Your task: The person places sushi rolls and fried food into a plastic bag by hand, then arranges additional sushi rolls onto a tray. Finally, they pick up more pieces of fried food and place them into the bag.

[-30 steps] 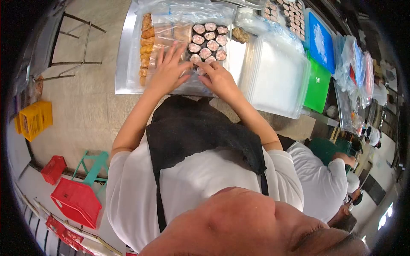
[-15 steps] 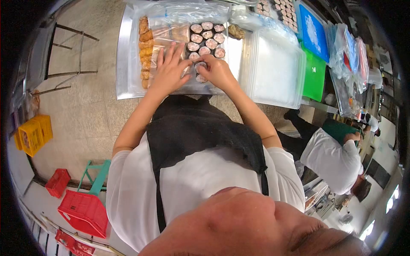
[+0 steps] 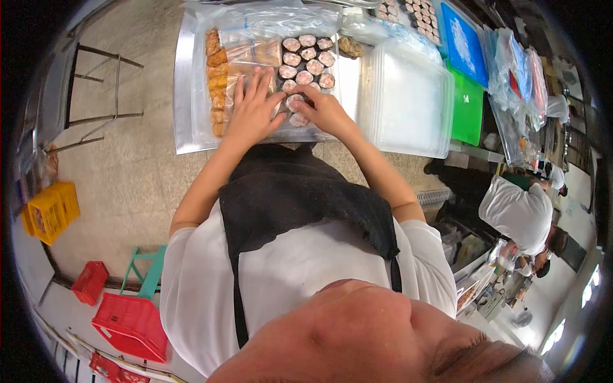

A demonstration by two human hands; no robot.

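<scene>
My left hand [image 3: 254, 105] lies palm down with fingers spread over a pack of flat brownish slices [image 3: 257, 52] under clear plastic. Its index finger and thumb reach the edge of the rows of dark-rimmed, pink-and-white roll pieces [image 3: 314, 67]. My right hand [image 3: 327, 113] is curled, its thumb and index finger round one roll piece [image 3: 294, 102] near the front of the rows. Another roll piece [image 3: 298, 119] sits just below it. Golden-brown fried pieces [image 3: 217, 80] form a column at the left. All rest in plastic on a metal tray [image 3: 185, 121].
Right of the tray stand a translucent plastic container [image 3: 412, 102], a green board [image 3: 467, 105] and a blue board [image 3: 465, 41]. More roll pieces [image 3: 421, 18] lie at the back. A co-worker in a white shirt [image 3: 518, 214] is at the right; a stool [image 3: 96, 89] and red crates [image 3: 131, 325] are left.
My right hand has shifted slightly toward me, its fingers still at the front roll pieces. My left hand stays spread on the plastic. The co-worker has moved farther right.
</scene>
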